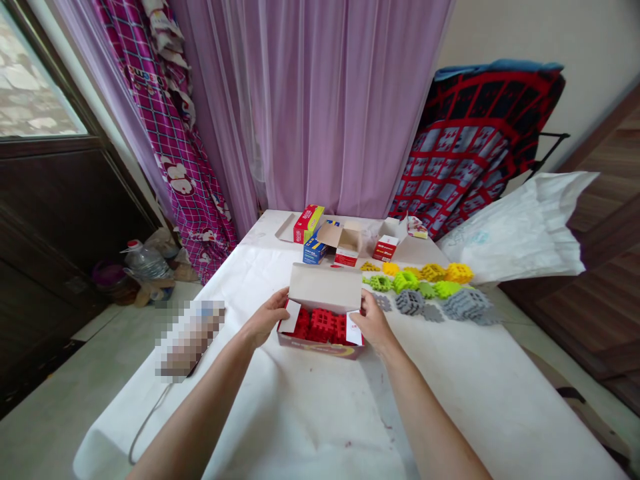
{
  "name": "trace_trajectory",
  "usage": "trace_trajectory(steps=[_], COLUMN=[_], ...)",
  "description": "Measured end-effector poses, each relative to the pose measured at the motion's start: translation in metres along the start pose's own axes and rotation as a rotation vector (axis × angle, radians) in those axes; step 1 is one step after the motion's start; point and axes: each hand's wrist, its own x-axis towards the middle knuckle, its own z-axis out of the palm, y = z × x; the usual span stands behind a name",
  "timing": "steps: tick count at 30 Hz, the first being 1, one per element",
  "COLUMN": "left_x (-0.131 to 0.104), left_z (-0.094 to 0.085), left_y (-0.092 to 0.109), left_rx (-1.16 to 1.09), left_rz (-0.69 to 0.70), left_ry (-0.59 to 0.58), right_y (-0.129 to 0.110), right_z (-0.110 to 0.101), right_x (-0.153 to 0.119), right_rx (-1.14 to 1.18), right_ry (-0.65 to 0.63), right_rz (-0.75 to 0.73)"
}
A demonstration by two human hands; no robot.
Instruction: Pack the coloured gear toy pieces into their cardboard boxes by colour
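In the head view, an open cardboard box [320, 352] sits on the white-covered table in front of me. Its long lid [325, 285] stands raised at the back, and its two short side flaps are folded partly inward. Several red plastic interlocking blocks [324, 321] fill the box. My left hand [266, 319] grips the box's left side, with its thumb against the left flap [290, 317]. On the opposite side my right hand [374, 323] holds the box, its thumb by the right flap [355, 328]. Most fingers of both hands are hidden behind the box sides.
Yellow [433, 272], green [406, 281] and grey blocks [467, 305] stand in rows at the right. Small boxes, including a red-and-yellow one [309, 223], stand at the back. A pixelated object with a cord [145, 420] lies left. A white sack [520, 230] is at right.
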Motion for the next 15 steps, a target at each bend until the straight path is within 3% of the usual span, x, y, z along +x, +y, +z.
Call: trace_trajectory(steps=[7,11,15], left_x=[-0.001,-0.004,-0.006], left_z=[0.0,-0.004,-0.007], left_y=[-0.005,-0.008,-0.009], left_rx=[-0.085,-0.098,-0.088], left_rz=[0.037,0.039,0.046], left_ry=[0.029,0.05,0.033], right_y=[-0.004,-0.007,-0.004], right_z=[-0.004,-0.01,-0.008], right_x=[-0.01,-0.017,-0.021], right_rx=[0.061,0.117,0.212], right_ry=[0.012,-0.063,-0.054], right_rz=[-0.112,-0.096,-0.058])
